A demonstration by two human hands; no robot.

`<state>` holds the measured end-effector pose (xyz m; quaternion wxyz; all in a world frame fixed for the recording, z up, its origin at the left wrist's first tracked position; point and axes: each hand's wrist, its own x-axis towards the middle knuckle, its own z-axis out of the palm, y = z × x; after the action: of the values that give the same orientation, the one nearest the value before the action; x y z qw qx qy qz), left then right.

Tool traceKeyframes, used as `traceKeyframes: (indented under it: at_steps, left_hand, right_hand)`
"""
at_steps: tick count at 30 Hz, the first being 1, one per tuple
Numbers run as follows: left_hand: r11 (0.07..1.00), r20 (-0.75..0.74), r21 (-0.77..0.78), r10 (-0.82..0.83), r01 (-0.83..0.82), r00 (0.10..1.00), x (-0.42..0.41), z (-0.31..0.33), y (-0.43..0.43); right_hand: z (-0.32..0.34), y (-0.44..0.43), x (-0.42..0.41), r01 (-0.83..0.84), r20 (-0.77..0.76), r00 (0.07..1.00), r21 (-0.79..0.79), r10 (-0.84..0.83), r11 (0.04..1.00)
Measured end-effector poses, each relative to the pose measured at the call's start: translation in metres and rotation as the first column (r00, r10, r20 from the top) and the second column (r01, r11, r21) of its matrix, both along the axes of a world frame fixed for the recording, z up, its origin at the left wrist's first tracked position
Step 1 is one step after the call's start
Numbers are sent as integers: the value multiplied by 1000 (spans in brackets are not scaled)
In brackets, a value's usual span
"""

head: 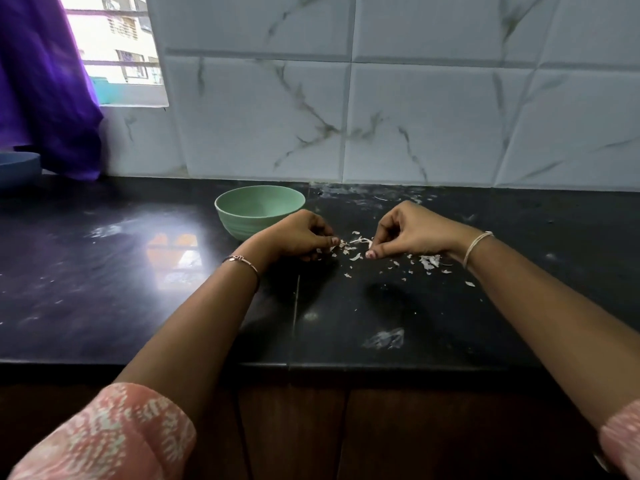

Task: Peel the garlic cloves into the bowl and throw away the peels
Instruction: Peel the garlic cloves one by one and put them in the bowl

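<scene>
A light green bowl [259, 211] stands on the black counter [104, 271], just behind my left hand; its inside is hidden from this angle. My left hand [298, 237] rests on the counter with fingers curled, pinching small white garlic peels. My right hand [412, 233] is a short way to the right, fingers curled, pinching a thin strip of peel. White garlic peels [356, 249] lie scattered between the hands, and more of them lie beneath my right wrist as a second patch of peels [429, 261]. No whole clove is visible.
A white marble-tiled wall [381, 116] backs the counter. A purple cloth [45, 91] hangs at the far left by a window, above a blue dish [17, 168]. The counter's front edge [311, 365] runs below my forearms, with dark cabinet doors underneath.
</scene>
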<state>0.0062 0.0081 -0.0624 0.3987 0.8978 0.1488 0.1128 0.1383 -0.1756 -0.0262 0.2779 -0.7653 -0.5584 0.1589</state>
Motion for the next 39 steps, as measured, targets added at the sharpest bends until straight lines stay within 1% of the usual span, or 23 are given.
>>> traceKeyframes:
  at_steps: [3,6,8,9,11,14,16,17,20,21,22,25,26,27,29,30,31,32,33,35,36,37,39]
  left_hand:
    - [1000,34,10,0,-1,999,19,-7,-5]
    - [998,80,59,18,-23,997,27,-13,-10]
    - [998,112,-22,62,-60,992,27,-12,-13]
    - [995,137,-49,92,-86,986,26,-9,-15]
    - [990,193,-45,141,-135,971,25,-4,-19]
    - [978,248,36,191,-206,950,25,-1,-25]
    - [966,245,74,223,-247,944,27,-2,-22]
    - [962,244,83,232,-259,942,28,-3,-19]
    - [954,233,142,226,-263,946,28,-7,-11]
    - [951,228,182,207,-251,951,28,-8,-11]
    - [950,225,207,188,-235,956,28,-9,-11]
    - [938,242,286,126,-195,962,27,-11,-13]
    - [938,251,291,117,-190,961,27,-11,-14]
    - [939,266,286,112,-189,958,27,-12,-13]
    - [940,283,277,115,-197,952,28,-13,-12]
    - [942,291,270,117,-199,950,27,-13,-12]
    - [946,303,260,111,-194,947,27,-13,-12]
    - [951,313,246,103,-186,944,26,-12,-13]
    - [956,332,237,89,-174,939,26,-11,-14]
    - [964,385,211,73,-164,920,28,-11,-16]
    - [970,422,175,81,-169,903,28,-11,-18]
    - [977,465,131,92,-171,881,29,-12,-19]
    - [984,528,63,111,-169,842,31,-13,-21]
  right_hand:
    - [7,5,11,-18,-4,1000,-87,17,996]
    - [5,10,18,-39,-39,999,-158,33,987]
    - [5,13,20,-25,-61,998,-164,15,986]
    - [7,13,19,-19,-65,998,-160,8,987]
    - [19,14,16,-23,-80,997,-123,13,992]
    - [45,11,13,-33,-84,996,-3,33,999]
    - [48,12,9,-44,-77,996,29,46,999]
    - [41,15,7,-43,-40,998,0,43,999]
    - [4,25,-3,-44,221,971,-224,95,974]
    - [-3,27,-4,-42,242,965,-233,100,972]
    - [-2,27,-3,-41,228,970,-204,88,978]
    - [18,21,2,-43,75,996,-52,47,998]
    - [20,21,2,-47,59,997,-17,48,999]
    - [17,21,1,-62,95,993,-18,64,998]
    - [1,24,-4,-78,273,955,-145,116,986]
    - [-7,25,-5,-83,324,935,-191,143,978]
    - [-10,26,-1,-89,316,937,-192,148,977]
    - [-10,25,4,-90,260,958,-140,125,986]
    - [-6,25,10,-73,163,983,-43,79,996]
    - [-2,24,17,36,-83,996,182,-21,983]
    - [-4,25,17,108,-194,979,254,-58,961]
    - [-8,27,15,172,-291,953,285,-86,943]
    - [-24,32,7,251,-459,883,292,-95,923]
